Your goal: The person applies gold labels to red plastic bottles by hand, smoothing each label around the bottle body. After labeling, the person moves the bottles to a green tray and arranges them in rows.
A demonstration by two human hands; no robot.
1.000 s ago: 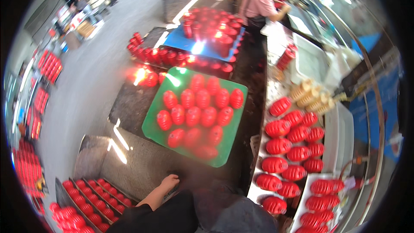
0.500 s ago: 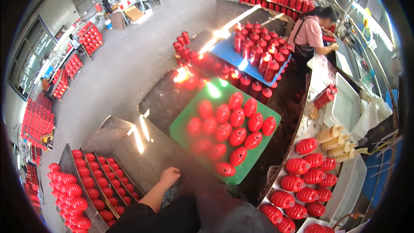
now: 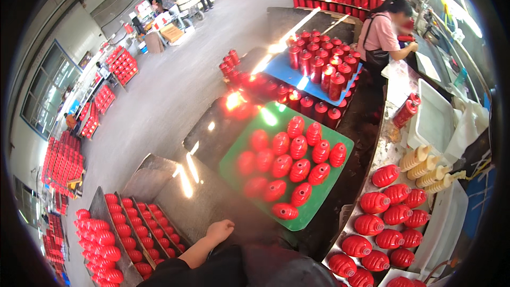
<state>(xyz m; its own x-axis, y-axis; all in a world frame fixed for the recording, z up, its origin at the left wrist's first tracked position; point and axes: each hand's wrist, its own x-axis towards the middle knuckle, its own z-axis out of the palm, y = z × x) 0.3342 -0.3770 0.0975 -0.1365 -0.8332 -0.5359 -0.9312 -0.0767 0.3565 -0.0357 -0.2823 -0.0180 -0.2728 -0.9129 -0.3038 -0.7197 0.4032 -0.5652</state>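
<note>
My left hand (image 3: pixel 219 230) hangs in front of my dark-clothed body, its fingers loosely curled with nothing showing in them. It touches none of the goods. Just beyond it lies a grey-brown board (image 3: pixel 212 202). Ahead, a green tray (image 3: pixel 313 202) carries several glossy red ribbed bottles (image 3: pixel 300 170) lying with their necks toward me; a blur hides those on its left side. My right hand does not show in the picture.
On the bench to my right lie rows of red ribbed bottles (image 3: pixel 374 202), beside cream ribbed pieces (image 3: pixel 425 167) and white trays (image 3: pixel 433 114). A blue board (image 3: pixel 281 69) holds upright red cylinders. Shelves of red bottles (image 3: pixel 122 230) stand at left. A co-worker (image 3: pixel 380 37) bends over the far bench.
The view has turned slightly left, so the tray and benches sit farther right. My left hand is a little lower and farther right in the picture, still curled.
</note>
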